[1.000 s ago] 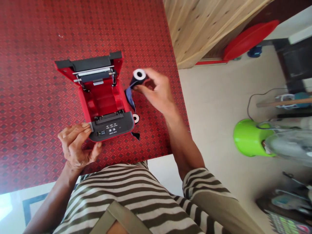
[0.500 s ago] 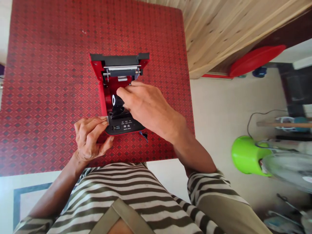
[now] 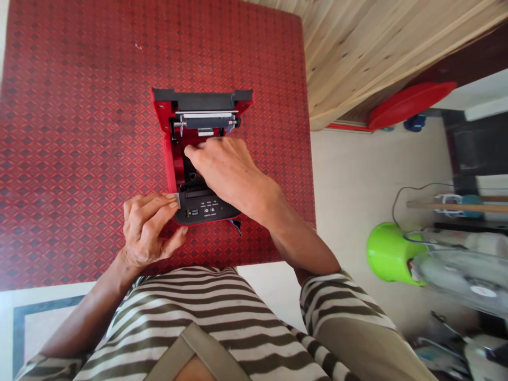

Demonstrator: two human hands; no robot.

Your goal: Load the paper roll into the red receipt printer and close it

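A small red-and-black label printer (image 3: 212, 205) stands on the table with its lid (image 3: 203, 99) raised, showing a roller and metal bars. My left hand (image 3: 150, 227) grips its near left corner, fingers on top and thumb at the front edge. Reaching into the red compartment from the right, my right hand (image 3: 238, 172) is closed on a black ribbon roll (image 3: 192, 175). Most of that roll is hidden under the hand. A dark ribbon end (image 3: 235, 226) sticks out beside the printer's near right corner; the second roll there is hidden from view.
The table (image 3: 79, 132) has a red patterned cover. Pale wooden boards (image 3: 357, 47) stand along its far right side. On the floor to the right are a green bucket (image 3: 387, 254), a fan (image 3: 468, 280), a red round object (image 3: 413, 103) and a cable.
My right hand has carried the ribbon roll from beside the printer into its compartment and lowered it, so the white core no longer shows. My left hand stays at the printer's corner.
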